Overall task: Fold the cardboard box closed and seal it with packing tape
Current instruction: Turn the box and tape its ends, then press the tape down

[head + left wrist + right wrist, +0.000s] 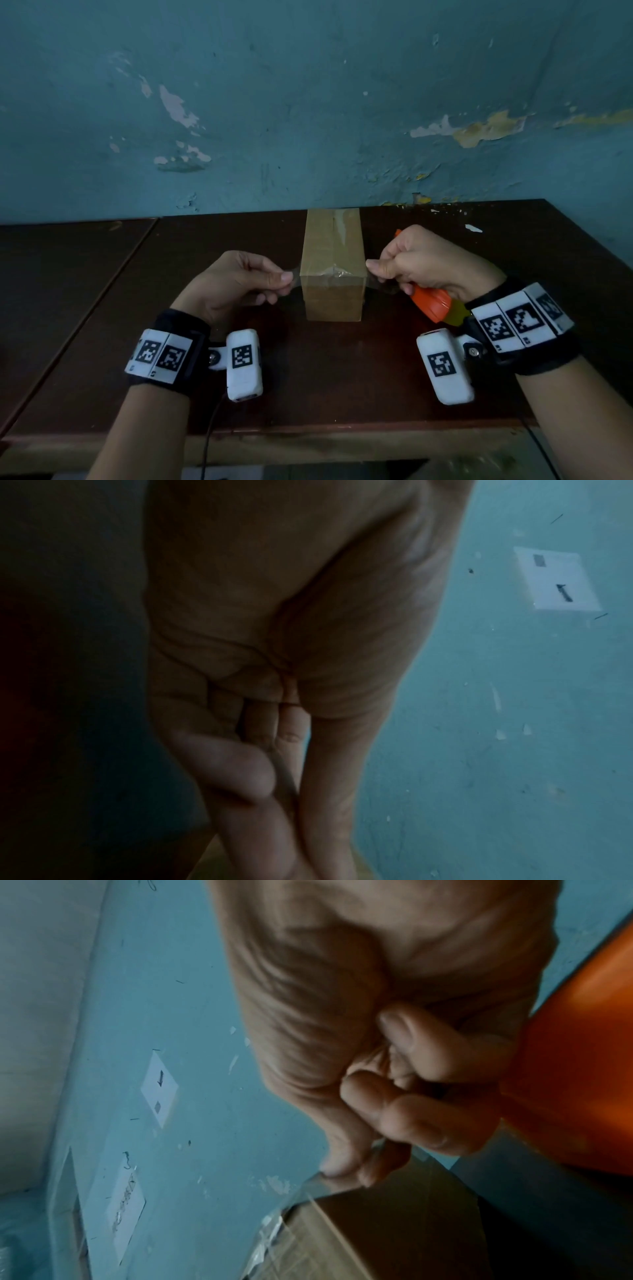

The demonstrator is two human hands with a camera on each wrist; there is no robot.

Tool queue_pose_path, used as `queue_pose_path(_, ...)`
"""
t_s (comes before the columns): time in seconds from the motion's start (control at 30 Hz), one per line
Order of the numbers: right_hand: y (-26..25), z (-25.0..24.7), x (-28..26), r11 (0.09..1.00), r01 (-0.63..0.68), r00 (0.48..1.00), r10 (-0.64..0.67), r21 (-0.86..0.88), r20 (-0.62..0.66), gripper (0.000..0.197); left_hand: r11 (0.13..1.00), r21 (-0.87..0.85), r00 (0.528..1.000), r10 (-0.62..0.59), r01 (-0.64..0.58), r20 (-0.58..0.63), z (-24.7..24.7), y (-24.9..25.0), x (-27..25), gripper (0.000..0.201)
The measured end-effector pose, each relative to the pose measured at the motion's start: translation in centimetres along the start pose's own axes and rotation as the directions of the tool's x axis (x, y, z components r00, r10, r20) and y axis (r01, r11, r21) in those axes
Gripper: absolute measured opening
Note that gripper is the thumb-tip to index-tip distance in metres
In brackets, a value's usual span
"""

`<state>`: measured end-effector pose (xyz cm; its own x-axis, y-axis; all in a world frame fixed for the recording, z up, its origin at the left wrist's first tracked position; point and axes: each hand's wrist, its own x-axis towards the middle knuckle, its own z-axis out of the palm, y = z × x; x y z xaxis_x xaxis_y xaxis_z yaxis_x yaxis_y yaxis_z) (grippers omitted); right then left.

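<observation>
A closed brown cardboard box (331, 246) stands lengthwise on the dark table (308, 370), with an old tape strip along its top seam. A clear tape strip (337, 274) is stretched across the near end of its top. My left hand (284, 279) pinches the strip's left end just beside the box. My right hand (375, 269) pinches the other end between thumb and forefinger, while its remaining fingers grip an orange tape dispenser (430, 303). The right wrist view shows the right hand (346, 1173) at the corner of the box (377, 1237), the tape strip (274, 1229) and the dispenser (575, 1069).
A teal wall (308, 102) with peeling paint rises right behind the table. A second tabletop (61, 274) joins on the left. A small white scrap (473, 228) lies at the back right. A black cable (209, 438) hangs over the front edge.
</observation>
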<state>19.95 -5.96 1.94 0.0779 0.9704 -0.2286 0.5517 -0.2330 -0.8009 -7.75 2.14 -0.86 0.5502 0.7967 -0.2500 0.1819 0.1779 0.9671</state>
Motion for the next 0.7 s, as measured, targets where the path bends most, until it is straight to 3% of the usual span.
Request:
queue_pose_path(0.07, -0.1, 0.0, 0.1, 1.0, -0.005, 1.0, 0.005, -0.012, 0.015, 0.033, 0.999, 0.015, 1.0, -0.031, 0.031, -0.003, 0.6, 0.0, 0.2, 0.029)
queue_pose_path(0.2, -0.2, -0.1, -0.1, 1.0, -0.026, 0.998, 0.026, -0.004, 0.055, 0.029, 0.998, 0.049, 0.999, -0.048, 0.047, 0.014, 1.3, -0.3, 0.4, 0.018)
queue_pose_path(0.6, 0.0, 0.0, -0.1, 0.992, 0.006, 0.998, 0.002, -0.123, 0.064, 0.018, 0.994, 0.032, 0.993, -0.104, 0.102, 0.055, 1.2, -0.6, 0.6, 0.025)
queue_pose_path(0.7, 0.1, 0.1, 0.0, 0.995, -0.011, 0.999, 0.015, -0.103, 0.042, 0.019, 0.994, 0.038, 0.992, -0.109, 0.107, 0.065, 1.2, -0.5, 0.6, 0.037)
